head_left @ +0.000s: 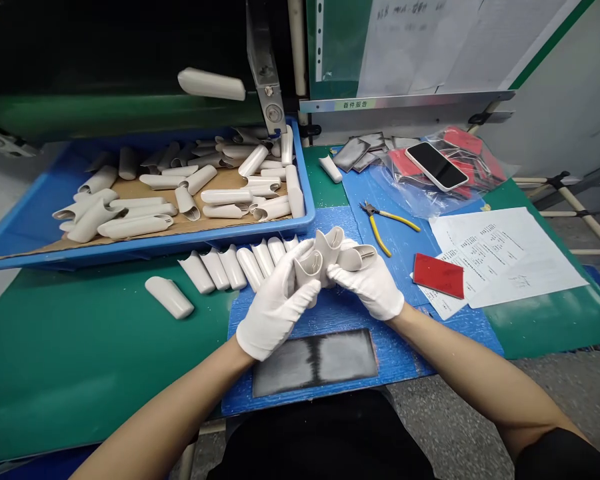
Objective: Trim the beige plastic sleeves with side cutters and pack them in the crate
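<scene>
My left hand (277,308) and my right hand (367,283), both in white fabric gloves, meet above a blue mat (400,340). Between them they grip a curved beige plastic shell (327,247) with open, tube-like ends. I cannot tell whether this is one piece or several pieces pressed together. My fingers hide its middle. A row of similar beige shells (233,267) lies just beyond my left hand, and a single shell (169,297) rests further left on the green mat (80,360).
A blue tray (155,239) lined with brown card holds many loose shells. A dark grey abrasive pad (315,363) lies near me. To the right are yellow-handled pliers (383,223), a red pad (439,275), printed papers (500,257) and a smartphone (436,167) on a plastic bag.
</scene>
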`<state>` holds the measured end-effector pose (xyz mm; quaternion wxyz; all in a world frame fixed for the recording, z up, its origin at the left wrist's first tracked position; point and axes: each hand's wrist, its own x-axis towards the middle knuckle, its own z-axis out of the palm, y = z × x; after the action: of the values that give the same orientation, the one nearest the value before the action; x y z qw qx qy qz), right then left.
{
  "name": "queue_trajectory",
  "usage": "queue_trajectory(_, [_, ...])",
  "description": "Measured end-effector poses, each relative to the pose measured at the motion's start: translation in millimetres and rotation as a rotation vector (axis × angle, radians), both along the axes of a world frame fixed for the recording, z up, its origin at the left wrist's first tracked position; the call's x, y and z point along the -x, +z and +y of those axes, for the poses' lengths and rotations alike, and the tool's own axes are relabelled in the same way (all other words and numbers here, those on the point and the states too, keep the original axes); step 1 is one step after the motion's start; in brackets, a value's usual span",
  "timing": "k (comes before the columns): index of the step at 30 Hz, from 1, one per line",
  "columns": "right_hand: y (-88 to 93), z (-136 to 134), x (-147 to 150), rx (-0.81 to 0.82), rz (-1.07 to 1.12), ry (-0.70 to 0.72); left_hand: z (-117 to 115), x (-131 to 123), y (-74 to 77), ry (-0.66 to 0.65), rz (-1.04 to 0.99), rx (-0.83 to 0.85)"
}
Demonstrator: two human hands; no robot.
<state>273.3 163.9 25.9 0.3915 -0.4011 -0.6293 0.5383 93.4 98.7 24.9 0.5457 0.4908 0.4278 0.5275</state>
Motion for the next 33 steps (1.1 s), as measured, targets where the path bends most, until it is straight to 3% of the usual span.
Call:
queue_trajectory(4, [0.6, -2, 1, 0.029, -0.128, 0.017, 4, 5, 1.7, 0.019, -0.023, -0.014])
queue_trajectory(10, [5.5, -4, -5, 0.018, -0.347, 0.056, 8, 4, 5.8, -0.024, -0.23, 0.132])
queue_trajectory(17, [15.1, 2, -13, 0.34, -0.026, 0.178, 10, 11, 15.0, -0.009, -0.419, 0.35])
queue_trajectory(21, [14.3, 4, -17, 0.306, -0.1, 0.19, 11, 13, 16.5, 0.027, -0.421, 0.436])
queue_trajectory(25, [13.2, 6, -16, 0.356, -0.128, 0.158, 11, 10, 17.9, -0.028, -0.464, 0.523])
queue_trajectory(33, [14.6, 8, -12, 0.356, -0.19, 0.158, 8, 10, 14.7, -0.066, -0.414, 0.445])
